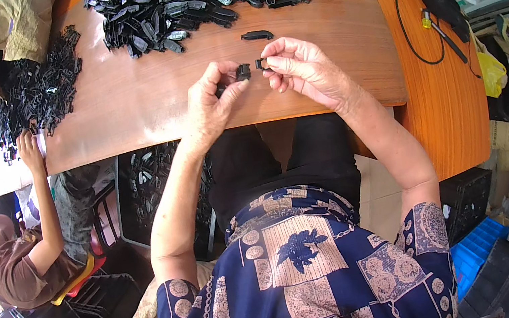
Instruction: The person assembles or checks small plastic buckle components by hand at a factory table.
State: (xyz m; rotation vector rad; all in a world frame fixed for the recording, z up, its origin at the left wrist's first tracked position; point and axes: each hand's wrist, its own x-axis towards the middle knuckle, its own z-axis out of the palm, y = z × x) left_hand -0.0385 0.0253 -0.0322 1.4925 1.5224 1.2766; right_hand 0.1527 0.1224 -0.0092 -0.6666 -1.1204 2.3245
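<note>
Here, left hand [209, 101] pinches black part [243, 72], right hand [306, 71] black clip [259, 63], facing ends likely bared for view; curved piece [257, 35] beyond grips.

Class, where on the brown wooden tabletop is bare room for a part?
Bare brown wooden tabletop shows between the right hand and the right edge, and between the left hand and the left heap of small black plastic parts. Crowded: the far middle, under a large pile of black plastic parts.

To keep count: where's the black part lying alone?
In the head view, the part lies just right of centre on the table, between the large black pile and the right hand.
</note>
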